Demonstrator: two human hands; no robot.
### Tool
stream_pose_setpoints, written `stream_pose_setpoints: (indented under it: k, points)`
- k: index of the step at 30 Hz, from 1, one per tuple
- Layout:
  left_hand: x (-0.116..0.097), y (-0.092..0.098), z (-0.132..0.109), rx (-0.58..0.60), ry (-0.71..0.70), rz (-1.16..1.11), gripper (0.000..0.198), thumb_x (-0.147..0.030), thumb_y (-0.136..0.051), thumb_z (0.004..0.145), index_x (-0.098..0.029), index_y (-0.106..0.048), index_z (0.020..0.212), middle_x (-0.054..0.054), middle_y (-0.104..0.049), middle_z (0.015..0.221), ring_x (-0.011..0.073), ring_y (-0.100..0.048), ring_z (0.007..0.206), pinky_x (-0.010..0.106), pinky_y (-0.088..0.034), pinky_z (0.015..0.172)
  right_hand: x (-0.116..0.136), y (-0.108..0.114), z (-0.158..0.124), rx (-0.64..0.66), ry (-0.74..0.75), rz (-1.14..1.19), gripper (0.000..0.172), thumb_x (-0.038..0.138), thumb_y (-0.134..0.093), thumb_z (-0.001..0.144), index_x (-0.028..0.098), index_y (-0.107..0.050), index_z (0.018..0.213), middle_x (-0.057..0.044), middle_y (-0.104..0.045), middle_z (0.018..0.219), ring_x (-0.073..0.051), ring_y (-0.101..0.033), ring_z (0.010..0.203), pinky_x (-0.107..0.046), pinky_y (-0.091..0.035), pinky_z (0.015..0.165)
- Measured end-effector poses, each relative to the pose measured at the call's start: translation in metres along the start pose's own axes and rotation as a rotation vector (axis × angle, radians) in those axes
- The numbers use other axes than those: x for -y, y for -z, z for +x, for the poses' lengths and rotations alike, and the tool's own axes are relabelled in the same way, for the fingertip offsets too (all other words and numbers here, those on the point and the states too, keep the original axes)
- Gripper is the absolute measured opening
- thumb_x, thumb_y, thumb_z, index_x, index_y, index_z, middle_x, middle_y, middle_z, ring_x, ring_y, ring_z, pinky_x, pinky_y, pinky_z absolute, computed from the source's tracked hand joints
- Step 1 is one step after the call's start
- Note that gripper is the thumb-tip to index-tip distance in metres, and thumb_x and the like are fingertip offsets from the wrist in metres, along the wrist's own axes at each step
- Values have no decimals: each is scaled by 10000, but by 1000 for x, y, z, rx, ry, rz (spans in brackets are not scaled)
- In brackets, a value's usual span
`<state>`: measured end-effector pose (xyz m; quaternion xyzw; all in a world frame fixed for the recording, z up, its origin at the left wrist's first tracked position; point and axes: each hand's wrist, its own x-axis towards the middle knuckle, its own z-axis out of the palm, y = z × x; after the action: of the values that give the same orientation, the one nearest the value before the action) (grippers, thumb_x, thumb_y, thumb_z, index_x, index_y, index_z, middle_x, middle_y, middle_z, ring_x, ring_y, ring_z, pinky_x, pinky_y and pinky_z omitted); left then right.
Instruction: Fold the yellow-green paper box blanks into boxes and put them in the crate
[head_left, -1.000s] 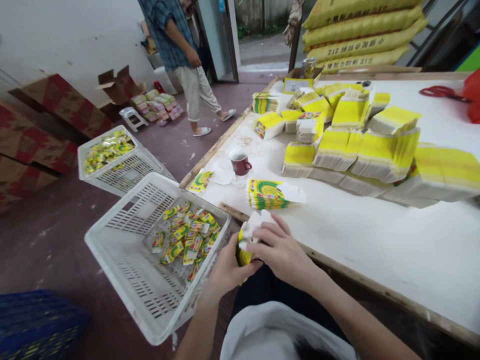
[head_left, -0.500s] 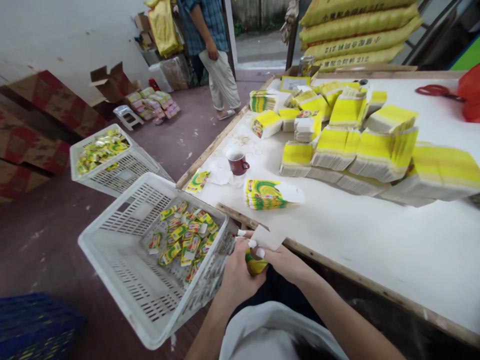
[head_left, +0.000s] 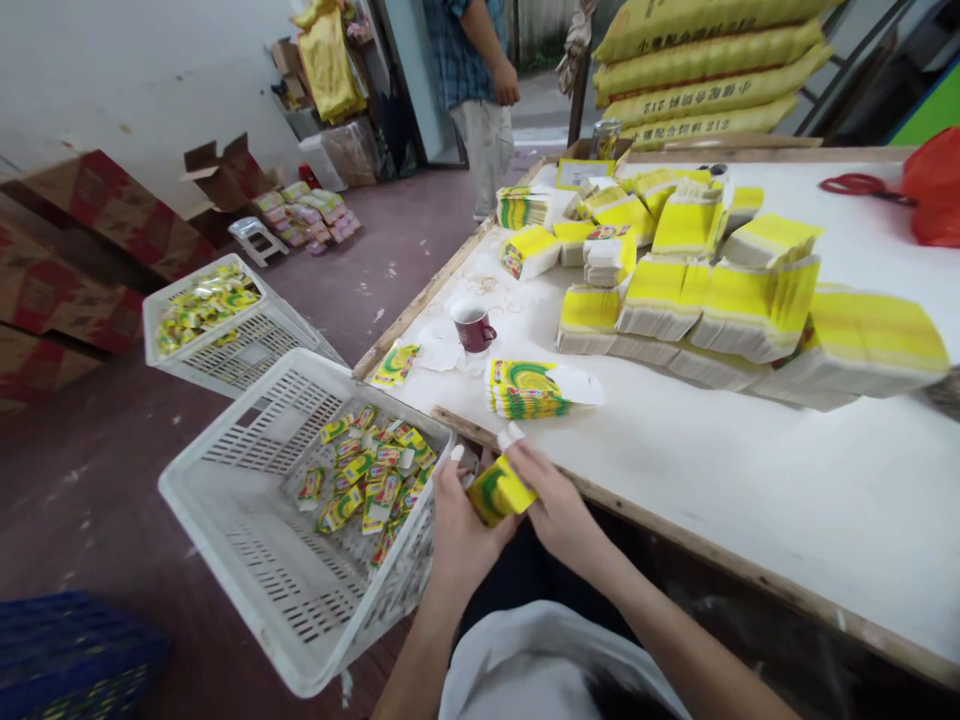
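A small yellow and green carton is held low, by the wooden edge of the table. My left hand is closed round its left side. My right hand grips it from the right, fingers stretched across its far side. White coverings sit on some fingertips of both hands. Just beyond my hands, a fanned stack of flat printed cartons lies on the table. To my left, a white plastic crate has several filled-out small cartons in its bottom.
A dark red mug stands near the table's left edge. Bundles of yellow cartons are piled further back. Red scissors lie at the far right. A second crate stands behind the first. Another person is beyond the table.
The carton's white flap, raised earlier, no longer shows, and the carton now lies turned with its yellow end to the right. The other person has moved right.
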<state>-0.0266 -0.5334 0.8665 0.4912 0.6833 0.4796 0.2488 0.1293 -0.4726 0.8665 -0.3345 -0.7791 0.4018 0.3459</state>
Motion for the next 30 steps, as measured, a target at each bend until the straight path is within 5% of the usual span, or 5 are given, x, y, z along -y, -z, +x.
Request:
stream_pose_setpoints:
  k: [3,7,18,25,30]
  points:
    - [4,10,5,-22,209,-207,500,-407,-825,686,-186,-590,1067,48,-643,932,173,-616,766,325,-526,726,-8,7,0,-130,5,-64,772,24,-393,891,259,-232,1608,-129,-348,1620,-260,-319,1513,-485,-369,1199]
    - [-3,20,18,-168,300,-530,464,-408,-871,650,-185,-620,971,7,-676,857,136,-644,772,245,-526,719,0,15,-1,94,152,-91,770,92,-415,950,210,-75,1630,-163,-147,1684,-281,-155,1561,-485,-355,1199]
    - [-25,6,23,-335,291,-699,547,-295,-890,624,-225,-574,1065,12,-644,1061,110,-637,868,213,-521,791,2,29,18,120,174,-41,340,219,-500,970,195,-611,1290,-217,-489,1402,-298,-594,1228,-483,-529,1019]
    - [-24,2,27,-321,340,-751,548,-287,-902,599,-224,-595,1048,8,-643,1062,89,-617,806,189,-521,730,3,45,25,223,217,-65,279,162,-546,925,207,-626,1188,-183,-475,1356,-274,-581,1191,-461,-531,995]
    - [-33,1,23,-284,312,-753,497,-322,-885,648,-221,-604,1045,9,-657,1027,92,-620,784,186,-535,711,4,29,17,154,149,12,350,272,-509,973,208,-508,1318,-208,-305,1541,-324,-405,1425,-511,-446,1098]
